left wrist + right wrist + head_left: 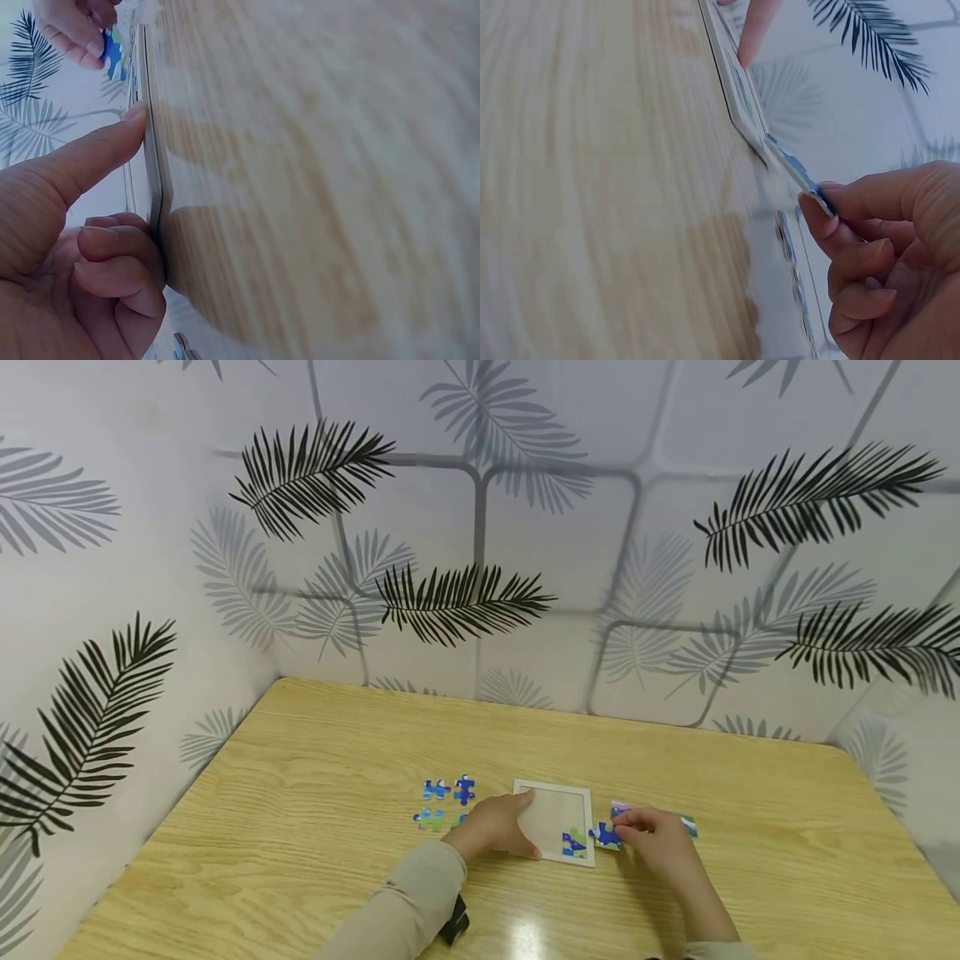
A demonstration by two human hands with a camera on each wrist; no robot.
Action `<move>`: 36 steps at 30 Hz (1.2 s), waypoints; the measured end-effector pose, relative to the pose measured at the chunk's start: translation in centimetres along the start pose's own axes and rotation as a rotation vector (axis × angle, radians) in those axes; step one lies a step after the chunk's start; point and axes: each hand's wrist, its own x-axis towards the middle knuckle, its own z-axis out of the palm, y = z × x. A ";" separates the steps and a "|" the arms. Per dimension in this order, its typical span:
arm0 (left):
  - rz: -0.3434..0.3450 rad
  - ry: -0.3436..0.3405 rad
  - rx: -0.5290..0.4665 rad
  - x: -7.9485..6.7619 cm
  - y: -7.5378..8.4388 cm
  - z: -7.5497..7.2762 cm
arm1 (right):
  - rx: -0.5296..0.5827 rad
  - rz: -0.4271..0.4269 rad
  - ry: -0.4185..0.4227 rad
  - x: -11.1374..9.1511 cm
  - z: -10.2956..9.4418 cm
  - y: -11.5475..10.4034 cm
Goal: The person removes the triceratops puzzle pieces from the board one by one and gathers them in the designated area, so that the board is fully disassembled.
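A shallow wooden puzzle tray (553, 787) with a pale raised rim lies flat on the table. One blue and green puzzle piece (574, 843) sits in its lower right corner. My left hand (495, 827) grips the tray's left side, thumb at the near rim (154, 161) and the other fingers curled against the edge. Just past the tray's right rim, my right hand (660, 842) pinches a blue jigsaw piece (607, 835) between thumb and forefinger. In the right wrist view that piece (799, 176) is tilted, its far end close to the tray's corner (742, 127).
Several loose puzzle pieces (435, 790) lie left of the tray, one partly behind the left hand. More pieces (688, 825) lie around and behind the right hand. A black object (454, 922) shows by the left sleeve. The patterned wall (480, 668) borders the table's back edge.
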 end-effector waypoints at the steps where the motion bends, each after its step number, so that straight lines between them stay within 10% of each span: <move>1: 0.000 0.000 -0.001 0.0 0.0 0.0 | -0.002 0.008 -0.003 -0.1 -0.3 0.3; 36: 0.009 -0.012 -0.004 -0.2 0.0 -0.2 | -0.201 0.013 -0.058 -0.8 -2.4 2.5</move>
